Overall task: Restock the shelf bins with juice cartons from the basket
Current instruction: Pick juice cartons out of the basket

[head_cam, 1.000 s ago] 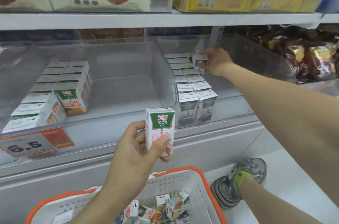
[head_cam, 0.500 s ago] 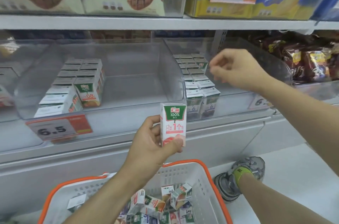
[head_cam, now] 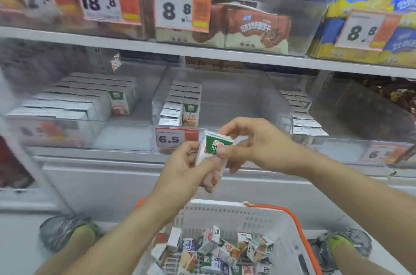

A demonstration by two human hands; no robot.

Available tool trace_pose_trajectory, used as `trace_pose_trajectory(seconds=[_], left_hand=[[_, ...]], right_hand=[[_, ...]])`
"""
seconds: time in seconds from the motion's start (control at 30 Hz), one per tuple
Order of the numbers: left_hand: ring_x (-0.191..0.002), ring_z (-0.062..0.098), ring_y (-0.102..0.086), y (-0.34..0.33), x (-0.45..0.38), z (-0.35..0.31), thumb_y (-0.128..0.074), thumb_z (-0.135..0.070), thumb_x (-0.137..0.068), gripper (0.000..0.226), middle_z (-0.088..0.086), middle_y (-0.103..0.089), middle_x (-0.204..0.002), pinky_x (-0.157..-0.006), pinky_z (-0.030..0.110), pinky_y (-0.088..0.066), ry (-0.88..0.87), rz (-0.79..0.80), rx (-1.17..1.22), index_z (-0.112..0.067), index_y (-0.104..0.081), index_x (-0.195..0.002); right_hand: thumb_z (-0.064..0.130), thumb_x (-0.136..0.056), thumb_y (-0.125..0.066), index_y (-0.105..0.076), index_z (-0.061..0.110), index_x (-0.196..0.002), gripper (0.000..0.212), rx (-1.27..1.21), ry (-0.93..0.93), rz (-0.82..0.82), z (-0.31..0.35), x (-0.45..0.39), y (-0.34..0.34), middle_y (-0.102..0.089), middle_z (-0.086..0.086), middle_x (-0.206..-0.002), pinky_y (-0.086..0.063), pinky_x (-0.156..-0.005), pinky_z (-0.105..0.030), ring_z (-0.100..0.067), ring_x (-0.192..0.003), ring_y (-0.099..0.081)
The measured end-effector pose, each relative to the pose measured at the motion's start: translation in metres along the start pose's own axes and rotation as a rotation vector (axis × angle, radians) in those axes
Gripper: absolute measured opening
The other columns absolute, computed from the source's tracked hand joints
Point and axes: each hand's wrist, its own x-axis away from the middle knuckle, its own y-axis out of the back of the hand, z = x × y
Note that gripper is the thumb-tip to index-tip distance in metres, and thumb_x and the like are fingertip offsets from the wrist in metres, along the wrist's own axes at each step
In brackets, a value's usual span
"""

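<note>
Having left the right-hand bin, the right hand [head_cam: 254, 144] is now meeting the left hand [head_cam: 186, 171]; both are pinching the juice carton [head_cam: 213, 151] in their fingers, directly above the basket [head_cam: 236, 214].

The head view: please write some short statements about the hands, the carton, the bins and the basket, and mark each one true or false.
1. Both hands hold one juice carton. True: the left hand grips it low and the right hand holds its top.
2. The basket is empty. False: many cartons lie loose in it.
3. The price tag behind the carton reads 6.5. True.
4. The held carton has a blue top. False: its top band is green.
5. The middle bin is full from wall to wall. False: only two rows stand at its left side.
</note>
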Motion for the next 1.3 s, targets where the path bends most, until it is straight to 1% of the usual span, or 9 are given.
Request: trace_pose_trajectory(seconds=[0.17,0.3,0.43,0.53,0.63,0.9,1.07,1.2,1.3], left_hand=[[-0.093,0.003,-0.065,0.088,-0.007,-0.022,-0.078,-0.032,-0.081,0.034,-0.008,-0.07,-0.1,-0.081,0.023,-0.05,-0.285,-0.415,-0.351,-0.021,-0.063,-0.11],[-0.105,0.022,-0.057,0.163,-0.028,-0.007,-0.081,-0.026,-0.077,0.039,-0.001,-0.06,-0.107,-0.093,0.038,-0.046,-0.397,-0.823,-0.523,-0.019,-0.061,-0.109],[-0.104,0.025,-0.048,0.191,-0.051,0.014,-0.084,-0.022,-0.073,0.045,0.003,-0.045,-0.11,-0.096,0.037,-0.042,-0.286,-0.835,-0.605,-0.02,-0.063,-0.113],[-0.101,0.018,-0.043,0.198,-0.059,0.024,-0.086,-0.021,-0.072,0.045,0.0,-0.039,-0.108,-0.095,0.031,-0.04,-0.346,-0.861,-0.595,-0.026,-0.063,-0.109],[-0.102,0.018,-0.043,0.203,-0.064,0.031,-0.087,-0.024,-0.071,0.045,-0.002,-0.038,-0.107,-0.093,0.026,-0.037,-0.411,-0.883,-0.6,-0.028,-0.062,-0.108],[-0.104,0.022,-0.042,0.21,-0.066,0.038,-0.087,-0.027,-0.07,0.045,0.0,-0.037,-0.108,-0.094,0.041,-0.045,-0.463,-0.893,-0.68,-0.026,-0.064,-0.109],[-0.1,0.018,-0.052,0.201,-0.054,0.028,-0.077,-0.013,-0.079,0.037,0.0,-0.046,-0.11,-0.091,0.029,-0.045,-0.513,-0.818,-0.604,-0.021,-0.062,-0.112],[-0.07,0.011,-0.058,0.172,-0.035,0.033,-0.072,-0.007,-0.081,0.017,0.0,-0.063,-0.085,-0.067,0.019,-0.046,-0.437,-0.5,-0.681,-0.015,-0.065,-0.093],[-0.074,0.014,-0.061,0.138,-0.009,0.069,-0.074,-0.011,-0.08,0.017,-0.002,-0.067,-0.084,-0.062,0.008,-0.04,-0.202,-0.13,-0.827,-0.016,-0.066,-0.094]], right_hand=[[0.005,-0.084,-0.077,-0.059,0.006,-0.108,0.03,0.018,0.141,-0.051,0.046,-0.056,-0.059,-0.065,-0.015,-0.11,-0.062,-0.069,-0.045,-0.033,-0.076,-0.075],[0.016,-0.083,-0.079,-0.058,0.018,-0.107,0.032,0.248,0.263,-0.225,0.081,-0.124,-0.105,-0.066,0.0,-0.103,-0.061,-0.071,-0.044,-0.024,-0.076,-0.074],[0.016,-0.082,-0.076,-0.058,0.019,-0.109,0.033,0.5,0.208,-0.252,0.089,-0.215,-0.15,-0.068,-0.004,-0.105,-0.057,-0.08,-0.04,-0.028,-0.096,-0.067],[0.007,-0.086,-0.065,-0.06,0.011,-0.123,0.038,0.694,0.007,-0.216,0.078,-0.27,-0.176,-0.065,-0.01,-0.122,-0.049,-0.077,-0.025,-0.027,-0.106,-0.065],[0.011,-0.094,-0.054,-0.062,0.002,-0.12,0.028,0.874,-0.127,-0.152,0.059,-0.304,-0.192,-0.065,-0.013,-0.121,-0.046,-0.077,-0.028,-0.027,-0.107,-0.063],[0.014,-0.089,-0.066,-0.047,-0.004,-0.133,0.051,0.789,-0.121,-0.312,0.033,-0.311,-0.201,-0.06,-0.013,-0.117,-0.048,-0.077,-0.03,-0.029,-0.111,-0.059],[0.005,-0.088,-0.06,-0.054,0.017,-0.119,0.034,0.507,0.23,-0.353,0.061,-0.216,-0.168,-0.061,0.0,-0.112,-0.047,-0.076,-0.02,-0.015,-0.096,-0.062],[0.004,-0.086,-0.063,-0.062,0.019,-0.097,0.019,0.371,0.4,-0.288,0.037,-0.112,-0.141,-0.067,0.008,-0.084,-0.05,-0.064,-0.014,-0.006,-0.071,-0.062],[0.006,-0.085,-0.068,-0.063,0.021,-0.091,0.017,0.363,0.26,-0.187,-0.021,-0.055,-0.124,-0.067,0.008,-0.079,-0.047,-0.063,-0.012,-0.007,-0.068,-0.062]])
